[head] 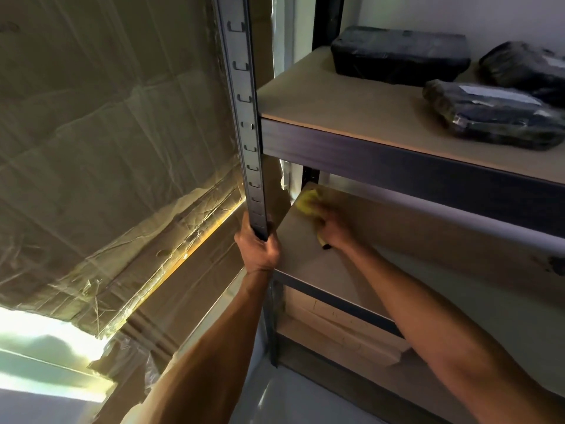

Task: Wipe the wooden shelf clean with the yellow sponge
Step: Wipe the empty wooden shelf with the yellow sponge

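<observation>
The yellow sponge (308, 202) lies pressed flat on the wooden shelf (308, 258), near its far left corner. My right hand (334, 226) covers the sponge from the right and grips it, with a yellow edge and a dark bit showing under the palm. My left hand (258, 247) is wrapped around the grey metal upright (244, 117) of the rack, just at the front left corner of that shelf. Part of the shelf lies in shadow under the board above.
The upper shelf board (336, 102) carries three black wrapped parcels (489, 114) and overhangs the working space. A large plastic-wrapped cardboard box (107, 148) leans close on the left. Below are another shelf with flat cardboard (342, 328) and the pale floor (305, 402).
</observation>
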{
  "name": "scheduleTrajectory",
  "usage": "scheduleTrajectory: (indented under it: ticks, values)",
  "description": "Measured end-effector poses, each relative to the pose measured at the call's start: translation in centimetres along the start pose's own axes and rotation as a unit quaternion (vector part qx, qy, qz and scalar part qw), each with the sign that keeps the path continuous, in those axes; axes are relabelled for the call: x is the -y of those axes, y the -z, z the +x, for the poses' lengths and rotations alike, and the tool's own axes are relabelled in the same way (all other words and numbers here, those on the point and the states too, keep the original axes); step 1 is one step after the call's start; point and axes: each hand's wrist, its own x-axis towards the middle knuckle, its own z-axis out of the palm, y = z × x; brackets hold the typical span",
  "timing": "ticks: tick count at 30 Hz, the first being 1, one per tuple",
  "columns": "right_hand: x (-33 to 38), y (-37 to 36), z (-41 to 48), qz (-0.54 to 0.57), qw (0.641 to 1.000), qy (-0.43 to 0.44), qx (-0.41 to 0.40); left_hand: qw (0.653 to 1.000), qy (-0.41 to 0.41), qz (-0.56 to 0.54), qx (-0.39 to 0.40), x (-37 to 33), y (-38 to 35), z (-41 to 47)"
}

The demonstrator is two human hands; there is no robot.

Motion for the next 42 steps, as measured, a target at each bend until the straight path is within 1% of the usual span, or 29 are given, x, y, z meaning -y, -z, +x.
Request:
scheduleTrajectory:
  ticks: [2, 3, 4, 6, 7, 8, 9, 10, 11, 13, 15, 17, 19, 21, 23, 26, 27, 28, 29, 30, 31, 32, 33, 35, 36, 37, 40, 41, 42]
  values:
    - [2.1, -1.0, -1.4, 0.056, 0.991, 0.084, 0.093, 1.000, -0.002, 0.003, -0.001, -0.1, 0.0, 0.0]
    - [2.1, -1.0, -1.6, 0.072, 0.985, 0.103, 0.118, 1.000, -0.005, 0.002, -0.002, -0.2, 0.0, -0.1]
    - [1.8, -0.6, -1.4, 0.086, 0.984, 0.109, 0.107, 1.000, -0.008, 0.003, -0.002, -0.2, -0.1, -0.1]
    - [-0.7, 0.5, 0.6, 0.096, 0.993, 0.066, 0.004, 1.000, -0.005, 0.006, 0.001, 0.1, -0.3, -0.1]
    - [-2.1, 1.3, 1.9, 0.085, 0.995, 0.007, -0.044, 1.000, -0.003, 0.006, 0.000, 0.3, -0.3, -0.2]
    - [-3.2, 1.8, 3.1, 0.053, 0.994, -0.063, -0.068, 1.000, 0.000, 0.006, -0.001, 0.5, -0.3, -0.2]
    - [-3.7, 2.1, 4.1, 0.005, 0.991, -0.113, -0.067, 1.000, 0.002, 0.006, -0.003, 0.6, -0.4, -0.3]
    - [-3.8, 1.8, 4.9, -0.023, 0.989, -0.138, -0.052, 1.000, 0.005, 0.008, -0.004, 0.9, -0.3, -0.3]
    - [-3.7, 1.4, 5.3, -0.030, 0.989, -0.142, -0.036, 1.000, 0.008, 0.006, -0.004, 0.9, -0.4, -0.4]
    - [-3.2, 0.6, 5.4, -0.039, 0.995, -0.094, -0.017, 1.000, 0.008, 0.006, -0.006, 0.7, -0.6, -0.6]
    - [-3.1, 0.4, 4.5, -0.039, 0.999, -0.025, 0.000, 1.000, 0.005, 0.008, -0.008, 0.6, -0.6, -0.7]
    - [-1.6, 0.0, 2.3, 0.001, 0.999, 0.035, 0.020, 1.000, 0.005, 0.003, -0.007, 0.4, -0.6, -0.7]
    - [1.1, -0.1, -0.9, 0.052, 0.994, 0.073, 0.056, 1.000, 0.002, 0.005, -0.008, 0.0, -0.6, -0.7]
    - [4.1, 0.1, -4.6, 0.068, 0.987, 0.103, 0.098, 1.000, -0.008, 0.006, -0.006, -0.7, -0.6, -0.8]
    - [6.3, 0.8, -8.7, 0.064, 0.984, 0.105, 0.128, 1.000, -0.005, 0.010, -0.007, -1.1, -0.6, -0.8]
    - [7.8, 2.2, -14.5, 0.078, 0.972, 0.122, 0.183, 1.000, 0.004, 0.011, 0.000, -1.1, -0.4, -0.7]
    - [7.7, 2.9, -16.1, 0.105, 0.971, 0.104, 0.190, 1.000, 0.001, 0.012, 0.001, -0.9, -0.3, -0.7]
    - [7.3, 4.0, -17.1, 0.138, 0.974, 0.064, 0.170, 1.000, -0.003, 0.013, -0.001, -0.9, -0.3, -0.7]
    - [6.3, 5.4, -17.4, 0.170, 0.979, 0.015, 0.116, 1.000, -0.006, 0.011, -0.001, -1.0, -0.3, -0.8]
    - [4.7, 6.8, -17.1, 0.185, 0.982, -0.027, 0.037, 1.000, -0.007, 0.010, 0.000, -1.1, -0.3, -0.7]
    - [2.6, 8.0, -16.4, 0.170, 0.982, -0.067, -0.036, 1.000, -0.006, 0.010, 0.003, -1.1, -0.4, -0.8]
    - [0.3, 9.0, -15.6, 0.132, 0.982, -0.112, -0.082, 1.000, -0.001, 0.011, 0.003, -1.0, -0.3, -0.8]
    - [-1.5, 9.5, -14.9, 0.084, 0.979, -0.156, -0.098, 1.000, 0.005, 0.013, 0.002, -0.9, -0.3, -0.9]
    - [-3.6, 8.4, -14.3, 0.026, 0.974, -0.210, -0.076, 1.000, 0.015, 0.022, -0.003, -0.5, -0.3, -0.8]
    - [-3.1, 7.2, -14.7, 0.029, 0.976, -0.208, -0.065, 1.000, 0.018, 0.024, -0.004, -0.4, -0.3, -0.9]
    - [-1.5, 5.9, -15.5, 0.039, 0.982, -0.180, -0.045, 1.000, 0.020, 0.022, -0.004, -0.4, -0.2, -1.0]
    - [5.9, 3.6, -18.8, 0.048, 0.995, -0.063, 0.052, 0.999, 0.041, 0.032, -0.004, -0.9, 0.0, -1.0]
    - [7.2, 3.4, -19.6, 0.062, 0.994, -0.027, 0.080, 0.998, 0.046, 0.036, -0.004, -1.3, 0.1, -0.9]
    - [7.3, 3.7, -20.4, 0.079, 0.993, -0.004, 0.087, 0.998, 0.050, 0.037, -0.003, -1.5, 0.1, -0.9]
